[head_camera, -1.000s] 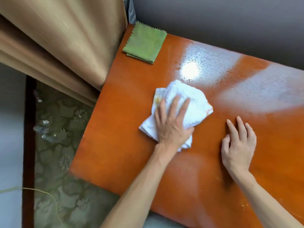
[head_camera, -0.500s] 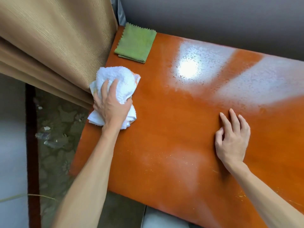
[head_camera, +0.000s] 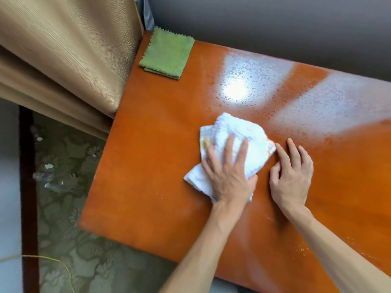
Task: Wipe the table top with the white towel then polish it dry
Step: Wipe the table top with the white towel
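White towel (head_camera: 234, 144) is back mid-surface (head_camera: 152, 166) after swinging out to the left edge, left hand (head_camera: 228, 176) flat on it, fingers spread. Right hand (head_camera: 291, 176) rests open just beside. Far side looks wet, so wiping's not finished.

Under your left hand (head_camera: 227, 176) the towel (head_camera: 239, 132) is white w/ yellow & orange spots. Table top (head_camera: 152, 166) is bright orange, pale shiny patches past your right hand (head_camera: 291, 178). Cloth (head_camera: 167, 53) far left: green. Curtain (head_camera: 63, 49) tan w/ thin stripes. Floor (head_camera: 63, 218): green-gray flowers.
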A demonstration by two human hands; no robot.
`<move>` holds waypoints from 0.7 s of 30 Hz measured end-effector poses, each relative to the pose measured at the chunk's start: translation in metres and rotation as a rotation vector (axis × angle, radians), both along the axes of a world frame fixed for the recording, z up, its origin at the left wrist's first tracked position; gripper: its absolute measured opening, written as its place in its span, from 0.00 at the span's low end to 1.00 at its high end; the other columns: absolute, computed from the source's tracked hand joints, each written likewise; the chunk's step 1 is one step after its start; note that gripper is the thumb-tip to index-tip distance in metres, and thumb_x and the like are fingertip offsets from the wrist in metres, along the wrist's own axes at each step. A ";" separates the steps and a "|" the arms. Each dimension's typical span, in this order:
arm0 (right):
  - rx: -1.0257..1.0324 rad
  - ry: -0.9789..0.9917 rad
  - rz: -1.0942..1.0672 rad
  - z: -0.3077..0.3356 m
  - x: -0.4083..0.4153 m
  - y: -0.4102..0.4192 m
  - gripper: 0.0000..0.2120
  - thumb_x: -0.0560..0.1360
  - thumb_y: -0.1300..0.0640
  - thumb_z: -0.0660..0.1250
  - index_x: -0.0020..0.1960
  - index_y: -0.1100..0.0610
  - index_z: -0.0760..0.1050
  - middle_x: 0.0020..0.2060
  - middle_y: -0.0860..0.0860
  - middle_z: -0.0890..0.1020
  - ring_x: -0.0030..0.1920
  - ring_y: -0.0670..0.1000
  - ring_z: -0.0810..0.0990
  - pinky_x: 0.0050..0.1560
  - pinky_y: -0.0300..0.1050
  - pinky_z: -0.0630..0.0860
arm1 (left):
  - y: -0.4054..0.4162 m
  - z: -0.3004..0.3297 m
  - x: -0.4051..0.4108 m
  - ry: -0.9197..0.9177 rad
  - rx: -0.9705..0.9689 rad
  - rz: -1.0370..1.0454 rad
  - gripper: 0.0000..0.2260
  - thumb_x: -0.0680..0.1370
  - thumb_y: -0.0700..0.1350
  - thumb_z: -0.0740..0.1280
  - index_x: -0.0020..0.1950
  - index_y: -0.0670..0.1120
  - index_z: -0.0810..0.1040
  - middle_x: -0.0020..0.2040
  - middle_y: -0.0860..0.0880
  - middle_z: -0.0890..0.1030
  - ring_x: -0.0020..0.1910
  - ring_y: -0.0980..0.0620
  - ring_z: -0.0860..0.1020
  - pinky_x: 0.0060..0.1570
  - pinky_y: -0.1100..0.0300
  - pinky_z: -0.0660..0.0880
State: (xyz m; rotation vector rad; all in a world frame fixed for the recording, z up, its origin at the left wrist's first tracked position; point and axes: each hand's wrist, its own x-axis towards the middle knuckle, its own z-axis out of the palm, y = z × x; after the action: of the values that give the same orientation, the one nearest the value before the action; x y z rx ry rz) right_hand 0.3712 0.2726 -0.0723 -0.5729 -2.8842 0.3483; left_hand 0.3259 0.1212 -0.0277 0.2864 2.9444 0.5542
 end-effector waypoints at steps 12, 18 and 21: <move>0.013 0.031 0.001 -0.001 -0.001 -0.001 0.23 0.79 0.56 0.56 0.73 0.55 0.71 0.75 0.56 0.69 0.74 0.62 0.65 0.76 0.60 0.59 | -0.134 -0.010 -0.026 0.151 0.014 -0.087 0.32 0.64 0.55 0.69 0.70 0.57 0.76 0.73 0.53 0.73 0.70 0.38 0.70 0.62 0.44 0.71; 0.020 0.027 0.009 -0.001 -0.001 0.000 0.23 0.80 0.56 0.56 0.73 0.55 0.71 0.75 0.56 0.69 0.74 0.62 0.65 0.75 0.60 0.60 | -0.229 -0.004 -0.060 0.074 -0.094 0.303 0.33 0.69 0.54 0.75 0.73 0.56 0.70 0.75 0.51 0.69 0.70 0.36 0.67 0.59 0.39 0.71; 0.020 0.031 0.015 -0.001 -0.001 0.000 0.22 0.80 0.55 0.57 0.73 0.55 0.71 0.75 0.56 0.68 0.74 0.61 0.65 0.75 0.59 0.60 | -0.228 -0.004 -0.065 0.066 -0.092 0.440 0.32 0.71 0.55 0.74 0.74 0.57 0.68 0.76 0.51 0.66 0.72 0.39 0.64 0.63 0.40 0.68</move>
State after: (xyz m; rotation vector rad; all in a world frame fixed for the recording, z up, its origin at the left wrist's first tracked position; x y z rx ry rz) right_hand 0.3703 0.2730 -0.0735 -0.5385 -2.8597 0.3277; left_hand 0.2610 -0.1070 -0.0313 -0.3698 3.0932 0.4586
